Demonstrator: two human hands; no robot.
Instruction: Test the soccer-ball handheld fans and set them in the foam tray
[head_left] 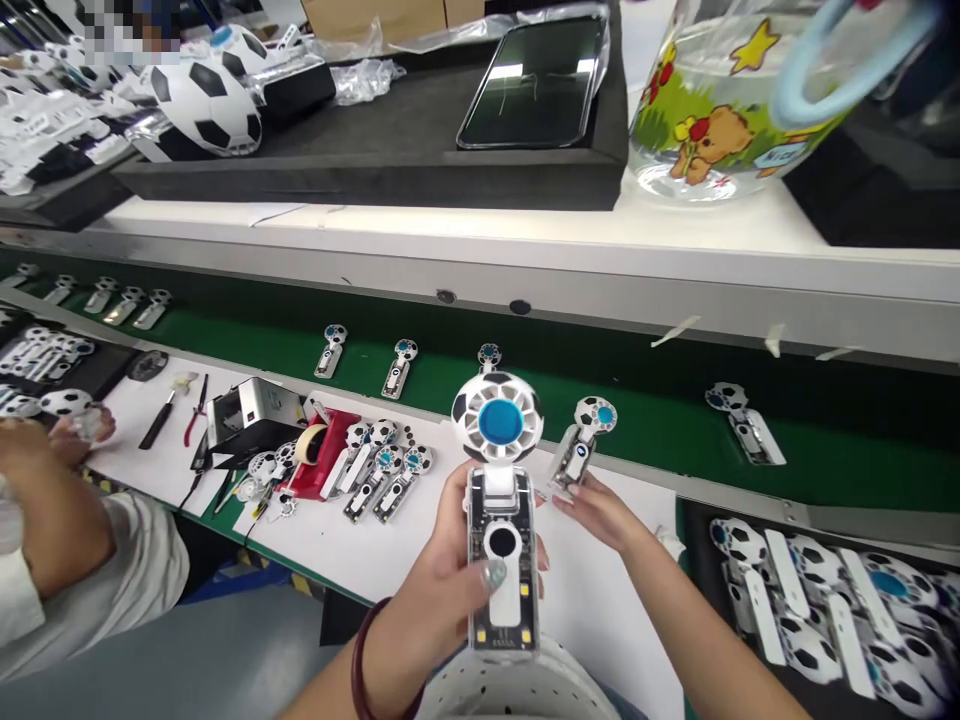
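My left hand grips a small handheld fan upright in front of me. Its round head has a football pattern and a blue centre, and its clear handle shows a white insert and a black hole. My right hand pinches the lower end of a second, smaller fan part at the edge of the green conveyor belt. Several more fan parts lie on the white table to the left.
A co-worker's arm works at the far left, near pliers and a red tape holder. A black tray of fan parts sits at right. On the upper shelf stand a football-shaped shell, a phone and a printed jar.
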